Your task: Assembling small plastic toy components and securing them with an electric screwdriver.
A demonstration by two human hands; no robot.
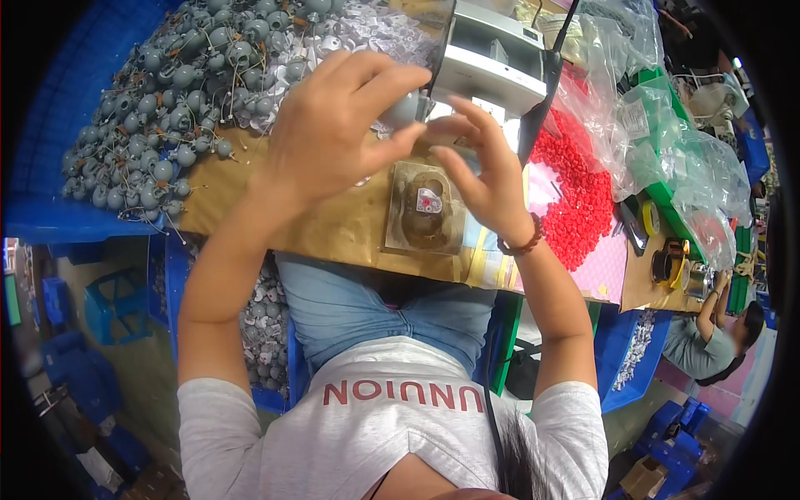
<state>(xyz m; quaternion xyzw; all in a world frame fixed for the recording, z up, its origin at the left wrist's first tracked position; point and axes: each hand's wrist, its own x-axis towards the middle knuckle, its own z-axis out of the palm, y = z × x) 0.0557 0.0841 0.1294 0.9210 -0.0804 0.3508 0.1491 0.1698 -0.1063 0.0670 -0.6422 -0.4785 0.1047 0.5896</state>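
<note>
My left hand [329, 125] is raised over the bench, thumb and fingers curved around a grey ball-shaped part [403, 109]. Its fingers partly hide the part, and the edges there are blurred. Close by on the right, my right hand [483, 167] has its thumb and fingers bent but apart, the fingertips near the part; nothing shows between them. Below both hands lies a square block fixture [400, 229] with an oval hollow. A small white piece [429, 201] with a red spot sits in that hollow.
Grey ball parts with wires [158, 125] are heaped at left, beside white plastic pieces [375, 37]. A white machine [492, 75] stands at the back. Red pieces [571, 175], plastic bags [700, 167] and tape [667, 265] lie to the right. A co-worker [712, 342] is at far right.
</note>
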